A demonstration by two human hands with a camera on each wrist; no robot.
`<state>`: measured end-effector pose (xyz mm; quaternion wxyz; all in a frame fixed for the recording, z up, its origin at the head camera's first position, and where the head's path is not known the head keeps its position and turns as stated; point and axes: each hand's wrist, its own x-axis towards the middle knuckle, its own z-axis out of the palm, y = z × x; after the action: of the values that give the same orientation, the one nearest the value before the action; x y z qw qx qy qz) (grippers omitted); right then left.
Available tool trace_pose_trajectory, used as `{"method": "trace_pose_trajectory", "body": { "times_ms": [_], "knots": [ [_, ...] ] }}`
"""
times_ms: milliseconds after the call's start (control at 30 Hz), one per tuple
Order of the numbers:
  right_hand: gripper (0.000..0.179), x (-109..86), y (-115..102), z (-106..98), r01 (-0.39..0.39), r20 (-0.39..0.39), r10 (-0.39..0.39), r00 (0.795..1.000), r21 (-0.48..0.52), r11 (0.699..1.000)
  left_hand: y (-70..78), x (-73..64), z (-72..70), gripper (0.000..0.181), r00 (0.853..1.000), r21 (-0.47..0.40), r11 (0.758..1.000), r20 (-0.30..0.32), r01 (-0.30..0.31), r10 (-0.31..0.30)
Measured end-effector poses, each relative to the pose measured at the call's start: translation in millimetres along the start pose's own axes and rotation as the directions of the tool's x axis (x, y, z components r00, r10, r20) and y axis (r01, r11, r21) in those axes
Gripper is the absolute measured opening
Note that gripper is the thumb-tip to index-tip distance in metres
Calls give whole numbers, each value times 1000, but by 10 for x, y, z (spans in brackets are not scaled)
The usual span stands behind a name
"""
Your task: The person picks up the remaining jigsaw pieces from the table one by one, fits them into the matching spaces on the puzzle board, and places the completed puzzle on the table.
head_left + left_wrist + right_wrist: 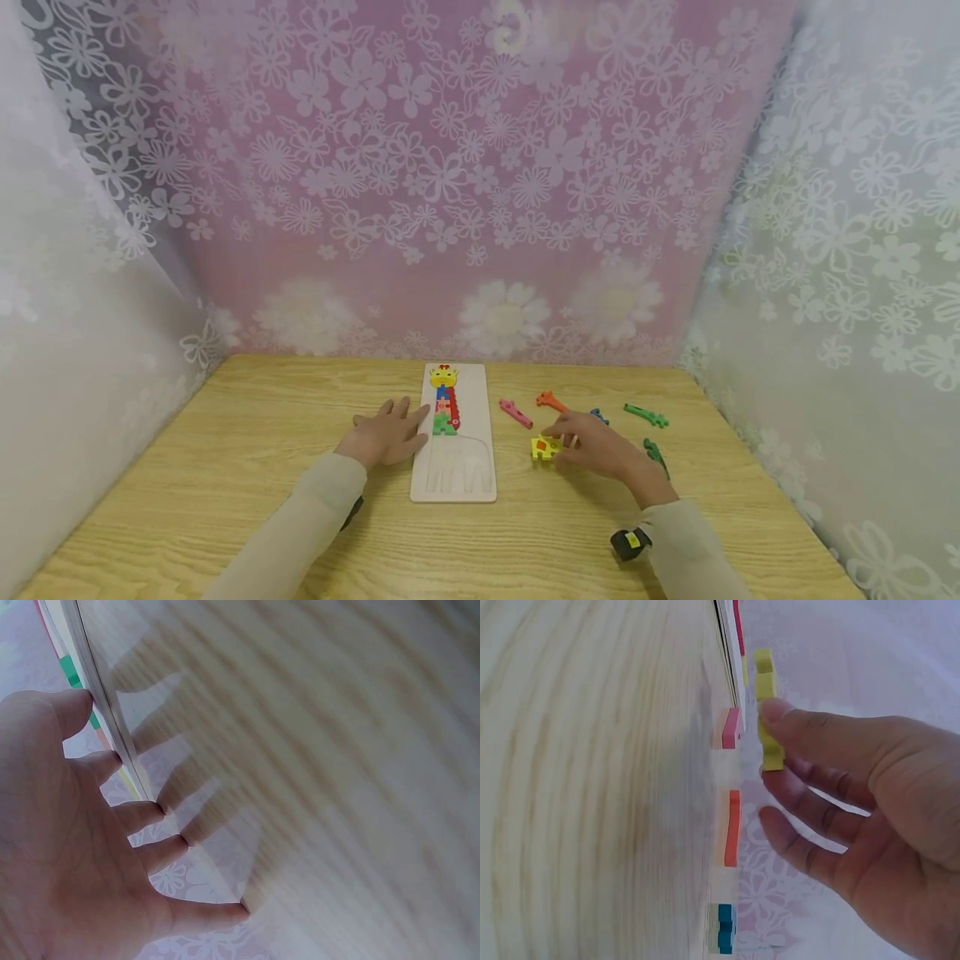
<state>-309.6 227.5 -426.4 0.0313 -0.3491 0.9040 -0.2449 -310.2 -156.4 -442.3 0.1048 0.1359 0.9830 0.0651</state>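
My right hand (600,448) pinches a yellow puzzle piece (543,449) between thumb and fingers. In the right wrist view that piece shows edge-on, raised off the tabletop. A pale wooden puzzle board (480,400) lies in the middle of the table. Its upper part holds a yellow giraffe head (443,377) with blue, pink, green and red pieces below it; the lower part has a bare recess (459,463) shaped like a body and legs. My left hand (384,435) is spread out, its fingertips at the board's left edge.
Loose pieces lie right of the board: a pink one (516,413), an orange one (551,401), a blue one (598,414) partly behind the right hand, a light green one (647,415) and a dark green one (656,457). Flowered cloth walls (480,208) border the table.
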Motion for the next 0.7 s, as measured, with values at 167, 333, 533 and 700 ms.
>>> {"method": "trace_pose_trajectory", "body": {
  "times_ms": [167, 333, 533, 700],
  "knots": [
    [35, 42, -59, 14, 8, -33, -7, 999, 35, 999, -6, 8, -2, 62, 1000, 4, 1000, -6, -1, 1],
    [31, 108, -102, 57, 37, -71, -36, 997, 15, 999, -19, 29, 4, 63, 1000, 12, 1000, -9, -4, 4],
    [31, 197, -132, 104, 65, -73, -62, 995, 30, 997, -27, 34, 12, 63, 1000, 7, 1000, -3, -6, 6],
    [30, 310, -150, 152, 111, -88, -110, 990, 6, 994, -33, 33, 31, 63, 1000, 6, 1000, -3, -1, 1]
  ]
}}
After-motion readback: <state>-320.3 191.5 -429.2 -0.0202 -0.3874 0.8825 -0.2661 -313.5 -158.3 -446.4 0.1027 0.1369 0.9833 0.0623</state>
